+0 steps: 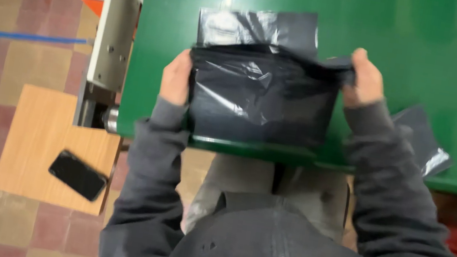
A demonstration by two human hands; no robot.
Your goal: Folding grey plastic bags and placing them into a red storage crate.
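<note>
Head view, black bag [260, 100] lying crosswise, both hands [177, 79] gripping

Both arms wear long dark grey sleeves of soft fleece-like cloth, each ending in a ribbed cuff at the wrist, toward ten and two o'clock. The left hand [176, 77] and right hand [365, 78] are bare. At six o'clock, a dark grey jacket front shows a zip.

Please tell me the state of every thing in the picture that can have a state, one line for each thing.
black plastic bag: held at both sides, lying on the green surface
left hand: closed on the bag's left edge
right hand: pinching the bag's top right corner
second black bag: lying flat, untouched
phone: screen dark, on the wooden board
</note>
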